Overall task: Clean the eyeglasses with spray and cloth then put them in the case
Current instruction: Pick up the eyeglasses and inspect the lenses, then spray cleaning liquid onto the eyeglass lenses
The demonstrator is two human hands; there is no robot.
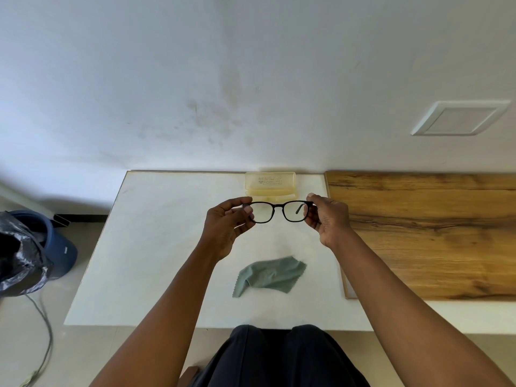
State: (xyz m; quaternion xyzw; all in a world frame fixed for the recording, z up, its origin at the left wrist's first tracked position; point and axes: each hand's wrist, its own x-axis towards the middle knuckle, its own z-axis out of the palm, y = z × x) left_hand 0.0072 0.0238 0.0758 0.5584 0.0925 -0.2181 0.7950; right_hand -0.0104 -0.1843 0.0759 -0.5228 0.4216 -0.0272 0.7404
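Dark trousers (279,358) fill the near bottom edge, where the person's knees meet the near edge of a white table (156,247). Both bare forearms reach forward from there over the tabletop.

On the table between the arms lies a crumpled grey-green cloth (269,276), flat on the surface and apart from everything else.

Farther out, both hands hold a pair of black-framed eyeglasses (275,212) up above the table, lenses facing the camera, frame level. Left hand (226,227) pinches the left end of the frame, thumb on the near side of the lens rim and fingers curled over the top corner. Right hand (326,219) grips the right end in the same way, fingers curled round the corner where the arm joins; one folded temple arm shows through the right lens.

Behind the glasses, at the far edge of the table against the wall, a pale yellow translucent case (270,185) stands open, its lid upright with printed lettering too small to read.

To the right, a wood-grain board (432,233) lies on the table, touching its far edge. On the floor at the left stands a blue bin (55,241) with a black bag (19,252) in it, and a grey cable (44,331) trails toward the near left corner.
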